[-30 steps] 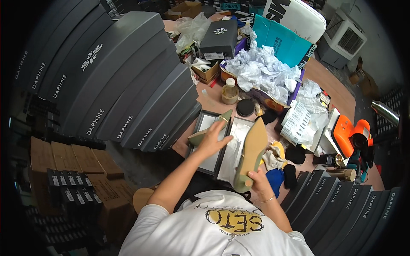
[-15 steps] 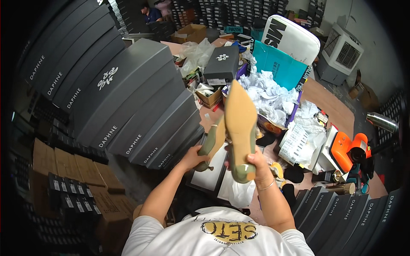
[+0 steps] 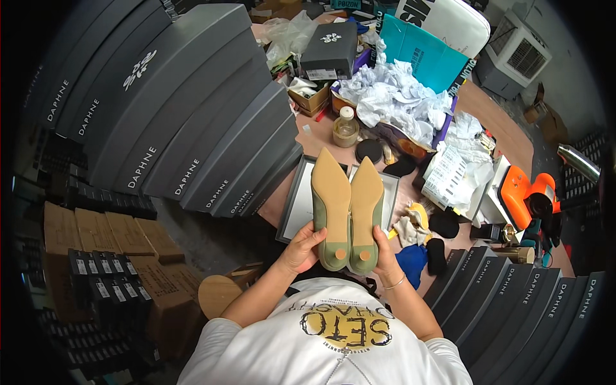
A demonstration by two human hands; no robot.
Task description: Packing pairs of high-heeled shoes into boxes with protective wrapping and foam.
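Two green pointed shoes are side by side in front of my chest, tan soles facing up and toes pointing away from me. My left hand (image 3: 304,249) is closed round the heel end of the left shoe (image 3: 331,205). Round the heel end of the right shoe (image 3: 366,208), my right hand (image 3: 386,256) is closed likewise. Both small heels are on the near side, and the shoes touch or nearly touch along their inner edges. Under and beyond them lies an opened shoebox (image 3: 299,203) with a pale inside, partly hidden by the shoes.
Grey shoeboxes (image 3: 186,115) are stacked high at the left, and more boxes (image 3: 513,301) stand at the lower right. A bin of crumpled white paper (image 3: 398,96), a glass jar (image 3: 346,128), a blue cloth (image 3: 410,262) and an orange object (image 3: 516,196) are on the table. A round stool (image 3: 219,295) is at my left.
The shoes have come together side by side, lower and nearer to me, both soles now up. Earlier they were apart and tilted, the right one raised. The view has shifted slightly.
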